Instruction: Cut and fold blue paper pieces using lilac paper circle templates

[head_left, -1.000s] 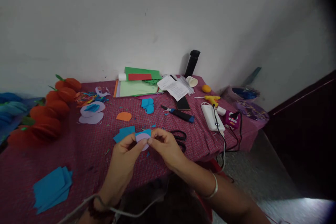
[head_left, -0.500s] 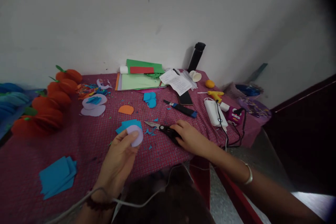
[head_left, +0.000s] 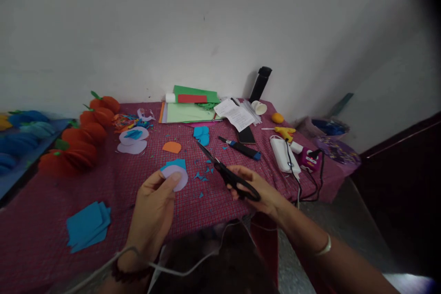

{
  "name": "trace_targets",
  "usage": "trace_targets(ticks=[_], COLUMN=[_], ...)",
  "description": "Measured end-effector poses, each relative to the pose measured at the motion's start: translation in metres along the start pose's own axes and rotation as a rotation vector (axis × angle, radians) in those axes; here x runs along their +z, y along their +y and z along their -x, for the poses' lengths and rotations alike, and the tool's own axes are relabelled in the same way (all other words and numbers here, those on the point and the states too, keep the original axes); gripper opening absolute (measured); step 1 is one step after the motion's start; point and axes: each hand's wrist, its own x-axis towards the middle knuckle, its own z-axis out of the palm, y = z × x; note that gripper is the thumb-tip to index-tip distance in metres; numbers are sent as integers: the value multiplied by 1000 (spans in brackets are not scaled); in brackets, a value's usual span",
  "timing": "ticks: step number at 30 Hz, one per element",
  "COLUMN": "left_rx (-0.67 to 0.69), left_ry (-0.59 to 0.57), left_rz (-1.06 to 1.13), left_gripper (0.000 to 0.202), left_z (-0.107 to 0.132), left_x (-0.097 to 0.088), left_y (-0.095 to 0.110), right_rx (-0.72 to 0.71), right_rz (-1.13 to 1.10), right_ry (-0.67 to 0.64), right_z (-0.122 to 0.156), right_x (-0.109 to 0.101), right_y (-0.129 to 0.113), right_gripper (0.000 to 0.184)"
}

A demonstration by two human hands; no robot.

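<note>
Between thumb and fingers, my left hand (head_left: 156, 206) pinches a rounded lilac paper piece (head_left: 179, 180), with blue paper (head_left: 177, 164) partly showing behind it. My right hand (head_left: 253, 188) grips black-handled scissors (head_left: 229, 175) raised over the table, blades pointing up and left. Small blue scraps (head_left: 201, 177) lie on the cloth between my hands. Beyond them are an orange paper piece (head_left: 172, 147) and several rounded blue pieces (head_left: 201, 135). A stack of blue paper squares (head_left: 88, 226) rests to the left of my left hand.
Orange paper pumpkins (head_left: 77, 154) line the left side. A utility knife (head_left: 244, 149), white power strip (head_left: 284, 155) and yellow glue gun (head_left: 285, 133) lie to the right, with black cables near the table edge. A black bottle (head_left: 260, 84) stands at the back by the wall.
My right hand has lifted the scissors off the tablecloth. My left hand still holds the lilac piece. The view has shifted slightly left.
</note>
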Motion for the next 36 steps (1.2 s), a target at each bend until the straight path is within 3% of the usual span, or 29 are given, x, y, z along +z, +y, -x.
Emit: trace_targets(ticks=[2, 6, 10, 14, 20, 27, 32, 36], left_rx=[-13, -103, -225, -196, -62, -37, -8, 7], left_ry=[5, -4, -50, -73, 15, 48, 80, 91], left_rz=[46, 200, 310, 273, 50, 30, -1, -86], left_gripper=[8, 13, 15, 13, 11, 13, 12, 10], left_z=[1, 3, 3, 4, 5, 6, 8, 10], left_x=[1, -1, -5, -3, 4, 11, 12, 11], left_y=[3, 7, 7, 6, 1, -8, -12, -14], right_rx=[16, -32, -152, -149, -144, -187, -186, -264], right_rz=[-191, -237, -111, 55, 22, 32, -67, -25], right_ry=[-123, -218, -297, -436, -398, -370, -368, -361], right_z=[8, 13, 11, 13, 20, 14, 7, 6], right_x=[19, 48, 53, 48, 53, 59, 60, 62], right_y=[14, 33, 38, 36, 34, 39, 55, 56], right_gripper=[66, 74, 84, 98, 86, 82, 87, 92])
